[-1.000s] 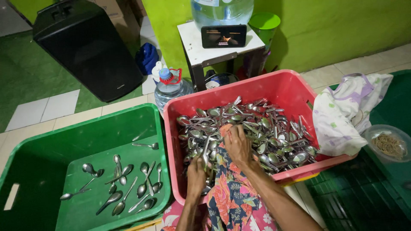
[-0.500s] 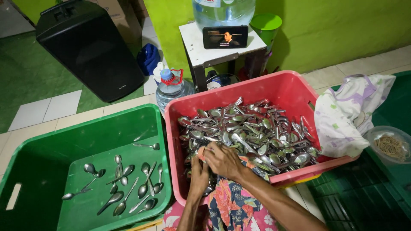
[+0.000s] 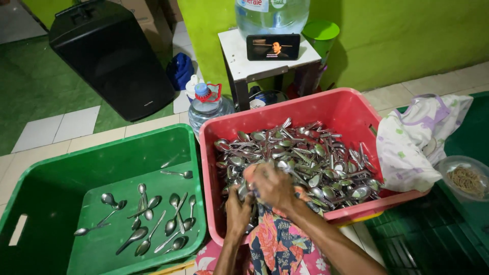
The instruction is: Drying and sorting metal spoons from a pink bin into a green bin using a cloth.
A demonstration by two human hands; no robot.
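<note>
A red plastic crate (image 3: 336, 109) holds a heap of metal spoons (image 3: 305, 158). Both my hands are at its near edge. My left hand (image 3: 238, 203) grips a spoon near the crate's front left corner. My right hand (image 3: 272, 186) is closed over that spoon and a flowery cloth (image 3: 277, 239) that hangs down over the crate's front wall. To the left stands a green crate (image 3: 61, 178) with several spoons (image 3: 153, 216) lying loose on its bottom.
A white patterned cloth (image 3: 417, 140) drapes over the red crate's right corner. A clear bowl of rubber bands (image 3: 466, 178) sits at the right. Behind are a water bottle (image 3: 206, 107), a small white table (image 3: 239, 58) with a phone (image 3: 273, 47), and a black speaker (image 3: 112, 56).
My right hand pulled back from the spoon heap to the near edge and closed with my left hand around a spoon and the cloth.
</note>
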